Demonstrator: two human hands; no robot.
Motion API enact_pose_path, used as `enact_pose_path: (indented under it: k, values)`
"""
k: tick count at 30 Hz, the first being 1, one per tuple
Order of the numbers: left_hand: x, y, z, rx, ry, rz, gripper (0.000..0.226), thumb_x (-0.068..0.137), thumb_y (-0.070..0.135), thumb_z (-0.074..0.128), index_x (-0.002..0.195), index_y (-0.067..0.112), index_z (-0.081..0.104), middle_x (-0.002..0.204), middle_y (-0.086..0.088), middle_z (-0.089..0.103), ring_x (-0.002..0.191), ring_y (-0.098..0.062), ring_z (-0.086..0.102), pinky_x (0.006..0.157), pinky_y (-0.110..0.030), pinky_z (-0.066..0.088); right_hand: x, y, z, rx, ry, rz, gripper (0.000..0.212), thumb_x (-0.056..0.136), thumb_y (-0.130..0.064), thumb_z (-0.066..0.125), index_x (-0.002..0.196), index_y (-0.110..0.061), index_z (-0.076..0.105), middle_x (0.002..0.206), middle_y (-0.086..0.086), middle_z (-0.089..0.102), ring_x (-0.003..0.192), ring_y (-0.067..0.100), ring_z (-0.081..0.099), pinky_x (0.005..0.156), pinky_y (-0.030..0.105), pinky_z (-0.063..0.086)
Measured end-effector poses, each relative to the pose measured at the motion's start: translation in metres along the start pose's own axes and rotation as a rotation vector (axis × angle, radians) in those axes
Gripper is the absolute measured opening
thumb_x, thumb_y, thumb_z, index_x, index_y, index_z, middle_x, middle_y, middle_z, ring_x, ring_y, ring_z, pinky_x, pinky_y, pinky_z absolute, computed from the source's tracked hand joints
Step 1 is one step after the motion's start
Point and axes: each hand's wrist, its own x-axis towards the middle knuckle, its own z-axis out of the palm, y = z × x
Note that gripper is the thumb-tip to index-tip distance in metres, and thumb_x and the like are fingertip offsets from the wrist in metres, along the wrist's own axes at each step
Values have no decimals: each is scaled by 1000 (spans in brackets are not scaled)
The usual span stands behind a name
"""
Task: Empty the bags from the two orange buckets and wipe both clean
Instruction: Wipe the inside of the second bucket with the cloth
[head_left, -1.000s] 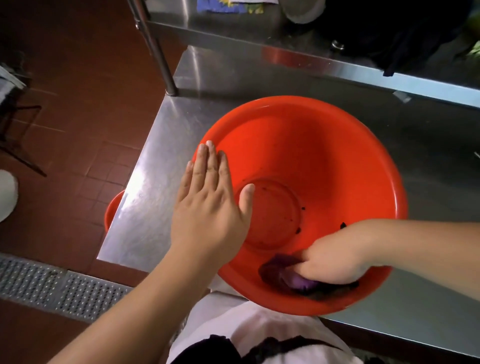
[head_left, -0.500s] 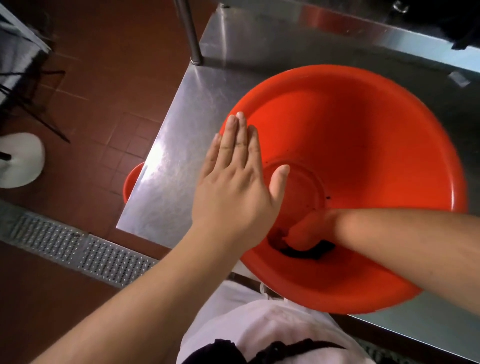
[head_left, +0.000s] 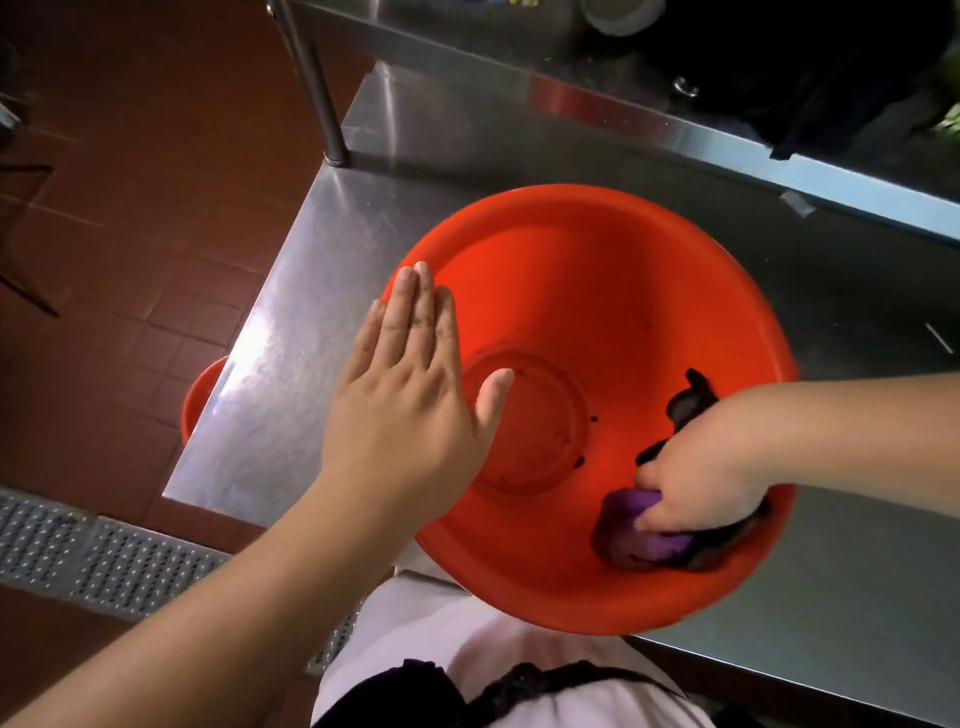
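One steel table (head_left: 322, 291) stands over red floor tiles (head_left: 130, 182).

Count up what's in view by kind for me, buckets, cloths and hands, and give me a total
Orange buckets: 2, the big orange bucket on the steel table, and a second orange bucket peeking out below the table's left edge
Cloths: 1, the purple cloth
Hands: 2, the left hand and the right hand
Total: 5

The bucket (head_left: 597, 291) sits on the table (head_left: 322, 270), cloth (head_left: 644, 540) inside at its right.
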Motion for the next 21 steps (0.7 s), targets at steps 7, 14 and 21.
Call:
enact_pose_path:
  k: [7,14,21]
  values:
    - [1,1,1,-9,-18,-25,84,107,62,25,162,-1,28,172,-19,16,162,-25,7,132,-42,8,102,-44,-4,240,-49,-19,54,107,-47,30,152,-18,34,155,7,40,122,20,57,94,13,47]
    - [10,-8,0,-42,-11,33,81,107,60,29,162,0,30,172,-18,17,162,-26,9,131,-43,11,137,-58,-11,492,16,-40,57,111,-40,20,141,-6,54,146,15,54,135,32,49,117,43,31]
    - [68,-39,2,-38,-57,328,80,106,61,30,164,6,27,173,-12,18,162,-22,9,131,-43,12,124,-86,-23,697,-101,-176,48,103,-58,37,90,-20,62,79,3,57,65,22,53,61,23,46]
